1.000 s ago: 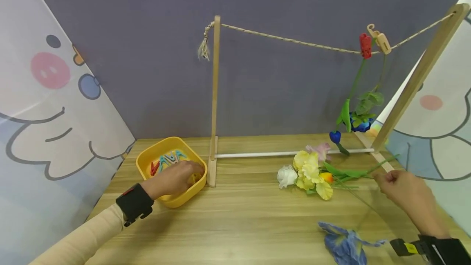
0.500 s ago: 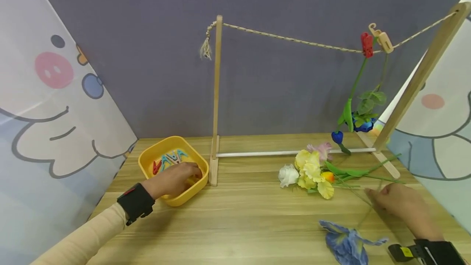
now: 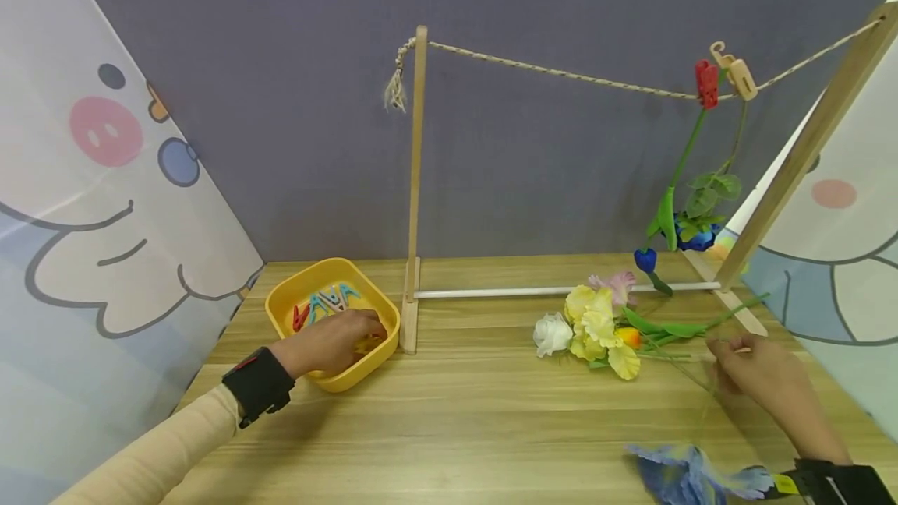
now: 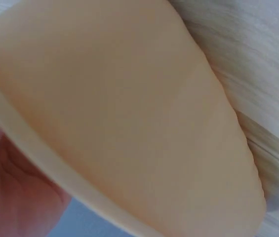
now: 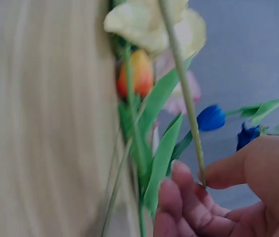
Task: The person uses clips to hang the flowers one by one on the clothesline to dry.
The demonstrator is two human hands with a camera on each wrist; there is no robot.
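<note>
Wooden table (image 3: 477,411) carries everything, backed by a grey wall (image 3: 281,100) with cartoon panels at both sides. On it stands a wooden frame (image 3: 417,178) with a rope (image 3: 561,78) strung across its top; a red peg (image 3: 706,83) and a tan peg (image 3: 737,75) clip two flower stems to the rope at the right end, and the blue blooms (image 3: 691,234) hang head-down below them.

At the left sits a yellow bowl (image 3: 317,284) with coloured pegs (image 3: 324,302) inside. The left hand (image 3: 335,340) reaches into the bowl with its fingers curled down among the pegs; whether it grasps one cannot be told, and the left wrist view shows only the bowl's wall close up.

Right of centre a bunch of flowers (image 3: 592,327) lies on the table, white, yellow, pink and orange heads pointing left, stems running right. The right hand (image 3: 754,369) is at the stem ends, and in the right wrist view its thumb and fingers (image 5: 188,192) pinch one thin green stem (image 5: 181,84). A blue flower (image 3: 691,474) lies near the front edge, just beside the right wrist.
</note>
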